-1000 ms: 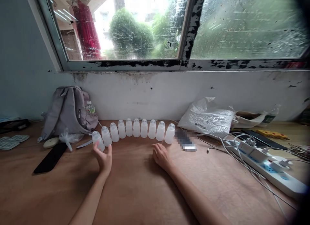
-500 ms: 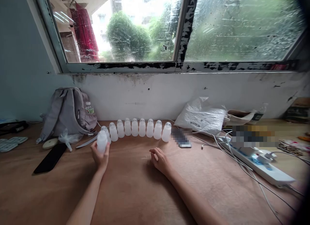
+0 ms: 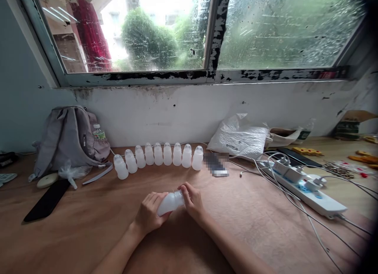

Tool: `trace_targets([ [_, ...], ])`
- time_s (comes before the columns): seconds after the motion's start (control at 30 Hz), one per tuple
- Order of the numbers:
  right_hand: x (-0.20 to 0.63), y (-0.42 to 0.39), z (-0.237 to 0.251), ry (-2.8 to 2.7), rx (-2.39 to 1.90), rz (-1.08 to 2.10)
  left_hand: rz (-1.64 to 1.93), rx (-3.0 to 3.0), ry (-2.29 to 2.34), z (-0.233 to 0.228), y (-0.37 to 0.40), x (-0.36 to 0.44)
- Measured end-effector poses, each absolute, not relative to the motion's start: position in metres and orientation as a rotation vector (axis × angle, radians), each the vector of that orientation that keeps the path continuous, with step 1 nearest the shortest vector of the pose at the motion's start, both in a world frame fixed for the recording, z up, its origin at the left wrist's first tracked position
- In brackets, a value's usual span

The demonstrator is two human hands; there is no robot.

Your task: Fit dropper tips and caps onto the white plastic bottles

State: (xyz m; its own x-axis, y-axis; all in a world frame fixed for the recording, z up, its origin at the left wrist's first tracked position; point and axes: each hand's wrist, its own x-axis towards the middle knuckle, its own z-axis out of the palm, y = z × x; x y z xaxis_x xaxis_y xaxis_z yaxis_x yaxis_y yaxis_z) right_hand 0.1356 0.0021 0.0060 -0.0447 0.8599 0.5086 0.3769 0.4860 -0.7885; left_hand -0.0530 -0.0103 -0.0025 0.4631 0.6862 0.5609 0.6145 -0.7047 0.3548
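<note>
Head view: at centre, the left hand [image 3: 149,215] grips the body of a small translucent white plastic bottle [image 3: 170,202] lying tilted just above the brown wooden tabletop [image 3: 88,234], while the right hand [image 3: 193,203] pinches its cap end with closed fingers. At 12 o'clock from the hands stands a curved row of nine matching white bottles [image 3: 159,156], well apart from them, with bare wood between. At 9 o'clock lies a flat black phone [image 3: 47,200], and beyond it a grey fabric backpack [image 3: 66,138]. At 3 o'clock a white power strip [image 3: 304,185] trails cables. A blurred patch [image 3: 216,164] hides something beside the row; the table's right edge is cut off.
</note>
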Motion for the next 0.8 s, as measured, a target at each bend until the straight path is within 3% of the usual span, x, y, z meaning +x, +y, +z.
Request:
trace_targets([
  [0.23,0.134,0.006,0.000,-1.624,-1.048,0.517,0.900,2.227,1.143,0.014,-0.016,-0.051],
  [0.6,0.143,0.002,0.002,-1.704,-0.916,0.350,0.224,1.134,0.631,0.008,-0.004,-0.063],
  [0.8,0.164,0.030,-0.001,-1.417,-1.269,0.248,0.250,1.097,0.564,0.006,-0.003,-0.078],
])
